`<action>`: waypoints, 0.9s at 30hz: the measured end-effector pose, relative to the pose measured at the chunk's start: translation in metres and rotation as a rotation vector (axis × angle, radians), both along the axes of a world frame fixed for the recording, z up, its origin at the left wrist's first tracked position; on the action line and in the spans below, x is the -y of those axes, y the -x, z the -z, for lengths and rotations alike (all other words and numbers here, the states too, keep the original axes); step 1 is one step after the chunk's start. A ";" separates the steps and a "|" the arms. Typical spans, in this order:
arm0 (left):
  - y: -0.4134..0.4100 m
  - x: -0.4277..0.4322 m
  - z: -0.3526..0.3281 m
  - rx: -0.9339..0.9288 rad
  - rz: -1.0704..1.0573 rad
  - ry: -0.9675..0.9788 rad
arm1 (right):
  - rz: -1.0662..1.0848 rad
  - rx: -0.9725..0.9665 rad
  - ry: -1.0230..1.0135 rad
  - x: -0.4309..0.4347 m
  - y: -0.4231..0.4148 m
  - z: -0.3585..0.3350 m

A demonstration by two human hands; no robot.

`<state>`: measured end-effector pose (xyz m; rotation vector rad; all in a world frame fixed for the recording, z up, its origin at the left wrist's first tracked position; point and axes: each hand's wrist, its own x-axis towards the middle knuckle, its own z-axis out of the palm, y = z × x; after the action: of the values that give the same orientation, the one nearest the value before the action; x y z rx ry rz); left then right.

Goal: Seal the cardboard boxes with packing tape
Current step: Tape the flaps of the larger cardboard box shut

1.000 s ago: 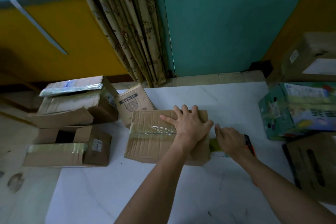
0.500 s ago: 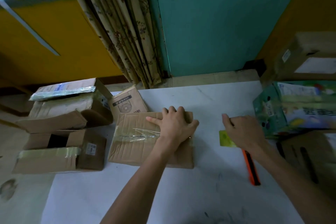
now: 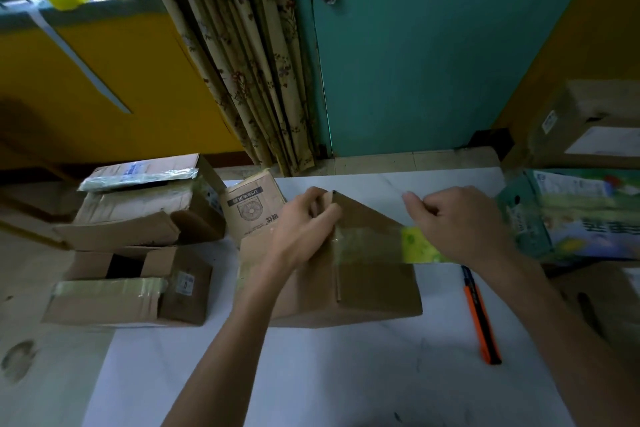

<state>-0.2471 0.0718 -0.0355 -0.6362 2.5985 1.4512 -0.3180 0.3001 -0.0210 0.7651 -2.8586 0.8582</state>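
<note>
The upper edge of the box (image 3: 374, 288) is gripped by the left hand (image 3: 304, 229), with the fingers curled over the cardboard at its far corner. The box appears to be held tipped up on the table (image 3: 346, 374). The tape roll (image 3: 417, 248) is held in the right hand (image 3: 460, 225), whose fingers are curled round it, and only the roll's yellow-green side shows below the palm. Between the roll and the left hand a strip of tape (image 3: 367, 246) is stretched across the box face turned towards the right hand. It looks to be stuck down along most of that face and is not yet cut from the roll.

An orange knife (image 3: 482, 319) lies untouched on the table, just beside the box and near the right forearm.

Further out on the left, a low box (image 3: 114, 308) with tape along its top is seen by the table's edge. Behind it is a stack of boxes (image 3: 138, 215) whose flaps look loose. A small printed box (image 3: 251, 206) stands behind the left hand, and a green carton (image 3: 571, 215) sits at the right.

The task is judged to be partway done. On this box the strip remains to be carried round, pressed flat and cut. Some of the other boxes seem still to need tape, though how many cannot be told.
</note>
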 end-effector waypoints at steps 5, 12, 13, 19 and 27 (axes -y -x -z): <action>-0.021 0.037 -0.001 -0.105 -0.092 -0.148 | -0.175 0.128 -0.017 0.035 -0.013 0.000; -0.038 0.067 0.004 -0.164 -0.109 -0.263 | -0.268 0.518 0.380 0.040 -0.026 0.010; -0.040 0.072 0.004 -0.158 -0.113 -0.287 | -0.271 0.546 0.413 0.040 -0.028 0.009; -0.046 0.085 0.003 -0.153 -0.122 -0.382 | -0.238 0.324 0.343 0.058 -0.024 -0.002; -0.060 0.085 0.049 -0.042 -0.245 -0.570 | -0.317 0.218 0.289 0.091 -0.023 -0.014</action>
<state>-0.1875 -0.0133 -0.0843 -0.8569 2.0163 2.1660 -0.2949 0.2087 -0.0067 1.1654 -2.7310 1.4390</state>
